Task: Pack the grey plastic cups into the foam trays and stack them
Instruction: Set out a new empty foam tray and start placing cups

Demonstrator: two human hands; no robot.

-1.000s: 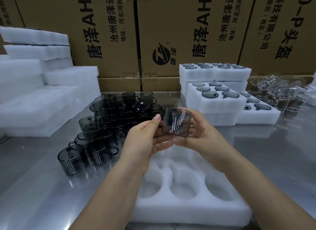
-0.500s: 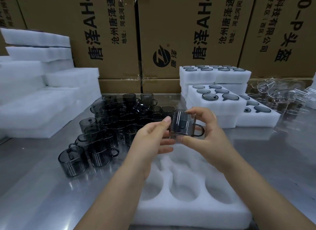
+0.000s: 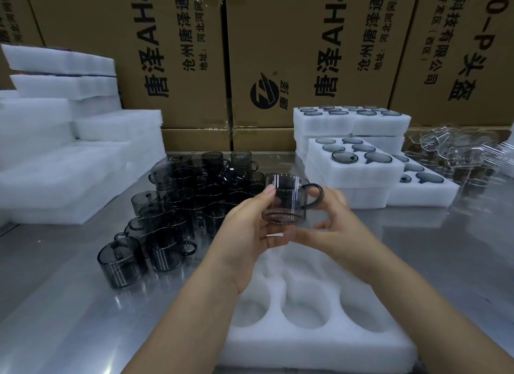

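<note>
Grey cup [image 3: 286,201] now turned upright, handle right; left hand [image 3: 250,226] and right hand [image 3: 338,226] both pinch it above foam tray [image 3: 306,346]. Risk: handle misses pocket notch, cup seats tilted.

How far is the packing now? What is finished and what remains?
Done: filled foam trays stand stacked at the back right. In hand: the left hand and right hand hold one grey cup above the empty tray, whose visible pockets hold nothing. Left: that tray and the pile of loose cups.
</note>
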